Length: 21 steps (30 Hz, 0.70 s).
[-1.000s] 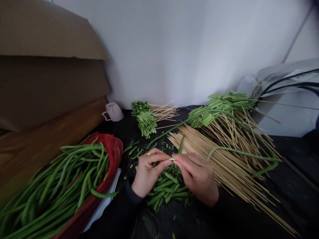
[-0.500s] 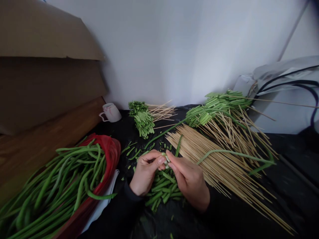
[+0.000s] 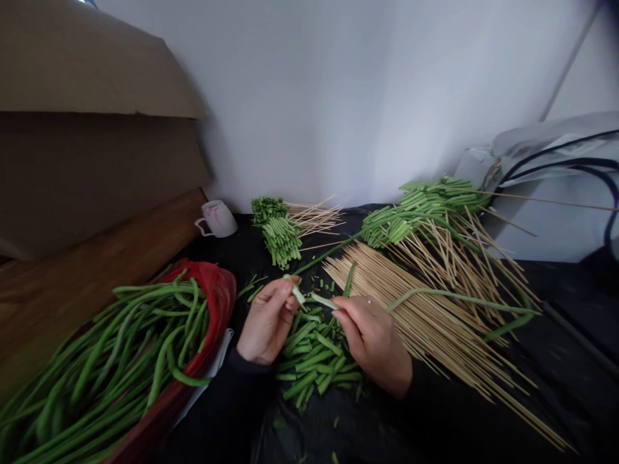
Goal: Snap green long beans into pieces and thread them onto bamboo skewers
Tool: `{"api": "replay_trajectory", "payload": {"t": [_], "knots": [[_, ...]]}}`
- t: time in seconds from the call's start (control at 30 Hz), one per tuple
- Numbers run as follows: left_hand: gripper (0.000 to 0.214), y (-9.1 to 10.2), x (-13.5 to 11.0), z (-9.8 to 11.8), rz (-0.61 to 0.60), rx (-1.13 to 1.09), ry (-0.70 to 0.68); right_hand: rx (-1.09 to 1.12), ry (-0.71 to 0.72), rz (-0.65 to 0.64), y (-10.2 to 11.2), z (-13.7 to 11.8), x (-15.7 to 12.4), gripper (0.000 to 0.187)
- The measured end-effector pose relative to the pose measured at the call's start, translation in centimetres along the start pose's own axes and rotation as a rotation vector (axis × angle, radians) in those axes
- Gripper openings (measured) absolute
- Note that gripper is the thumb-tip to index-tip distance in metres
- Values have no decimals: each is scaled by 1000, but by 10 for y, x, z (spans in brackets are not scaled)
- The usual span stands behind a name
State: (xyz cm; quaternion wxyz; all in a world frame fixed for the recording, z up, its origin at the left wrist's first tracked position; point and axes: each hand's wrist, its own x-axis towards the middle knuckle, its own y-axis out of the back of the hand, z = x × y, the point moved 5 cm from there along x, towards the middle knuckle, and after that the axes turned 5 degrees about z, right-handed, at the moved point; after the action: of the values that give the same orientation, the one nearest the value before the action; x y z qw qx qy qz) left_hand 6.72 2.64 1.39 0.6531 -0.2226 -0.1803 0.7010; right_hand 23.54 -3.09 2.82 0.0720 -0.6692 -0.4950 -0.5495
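My left hand [image 3: 271, 320] pinches a short, pale green bean piece [image 3: 298, 294] between thumb and fingertips. Opposite it, my right hand [image 3: 374, 341] is closed around a long bean [image 3: 325, 300], whose pale end sticks out toward the left hand. A gap separates the two ends. On the right, a long bean length [image 3: 435, 293] emerges from behind the right hand and curves over the bamboo skewers [image 3: 411, 303]. Below both hands lies a pile of short cut bean pieces [image 3: 314, 361] on black plastic sheeting [image 3: 290, 438].
To the left, a red plastic bag [image 3: 220, 293] holds long green beans [image 3: 120, 348]. Skewered bean bundles stand at the back centre [image 3: 280, 238] and back right [image 3: 435, 200]. A white mug [image 3: 218, 219] sits by the wall, near a cardboard box [image 3: 97, 148].
My hands have moved apart from where they met, the left one shifting left. A short bean piece in the left hand is now separate from the bean in the right.
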Motion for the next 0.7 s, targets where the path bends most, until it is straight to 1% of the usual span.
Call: {"api": "replay_trajectory", "payload": {"t": [0.07,0.1,0.13,0.23,0.27,0.33,0.4,0.43,0.57,0.7], "knots": [[25,6,4,6,52,-48,-1,0,-2,-5,0,3,-1,16],[23,6,5,7,57,-59,18,-2,-8,-11,0,4,-1,16],[22,6,5,7,43,-63,55,-6,-13,-20,-1,5,-1,17],[19,-3,0,0,-64,-10,171,-9,-16,-55,-1,6,-2,19],[20,-6,-2,-1,-94,40,170,-10,-12,-63,-1,6,-2,20],[25,-10,-6,-2,-127,174,103,-12,-2,-71,-1,5,-1,21],[31,-12,-8,-2,-134,292,31,-13,1,-73,0,4,-1,22],[33,-12,-9,-2,-136,330,17,-13,1,-72,0,3,-1,22],[34,-8,-8,-5,-143,407,31,-20,2,-64,0,3,0,22],[30,-6,-7,-7,-157,470,9,-25,0,-60,1,4,-1,22]]}}
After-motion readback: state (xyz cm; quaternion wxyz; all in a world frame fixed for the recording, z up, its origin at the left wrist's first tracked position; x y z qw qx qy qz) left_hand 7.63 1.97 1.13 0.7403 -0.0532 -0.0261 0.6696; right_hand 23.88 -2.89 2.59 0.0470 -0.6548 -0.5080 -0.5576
